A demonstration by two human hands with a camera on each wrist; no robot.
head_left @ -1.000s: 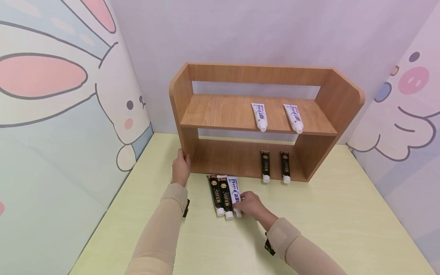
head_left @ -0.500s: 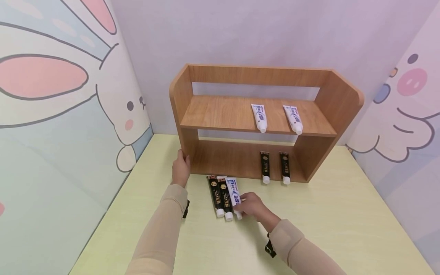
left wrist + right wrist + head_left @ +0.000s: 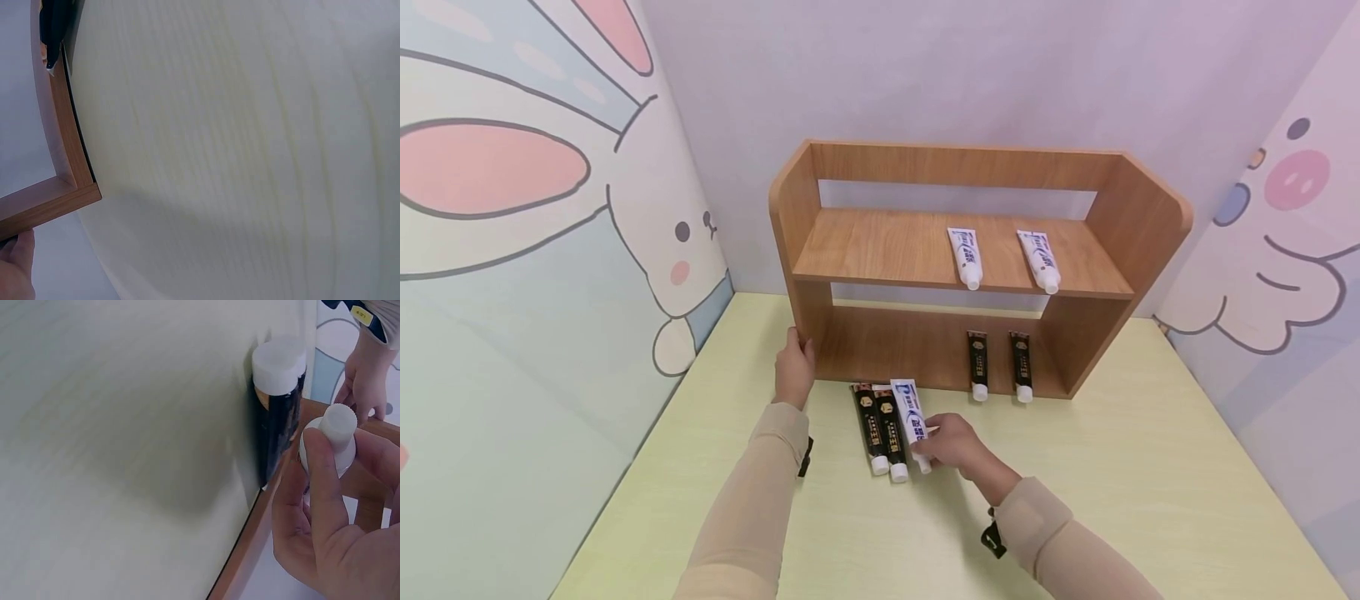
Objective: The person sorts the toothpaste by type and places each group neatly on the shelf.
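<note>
My right hand (image 3: 953,442) grips a white toothpaste tube (image 3: 912,412) near its cap, thumb on one side and fingers on the other. In the right wrist view, the tube's white cap (image 3: 340,425) sticks up between the thumb and fingers. Left of it, two black toothpaste tubes (image 3: 871,427) lie side by side on the table, caps toward me. A bit of another white tube shows behind their flat ends, mostly hidden. My left hand (image 3: 794,369) holds the lower left upright of the wooden shelf (image 3: 880,271); the left wrist view shows only part of that hand.
Two white toothpaste tubes (image 3: 966,258) lie on the upper board, right of middle. Below them, two black tubes (image 3: 978,365) rest on the lower board with caps over its front edge. Cartoon-printed walls (image 3: 677,250) enclose the pale yellow table (image 3: 1120,492).
The white tube in my right hand has come up slightly off the table, its flat end turning toward the shelf. The left hand stays put on the shelf.
</note>
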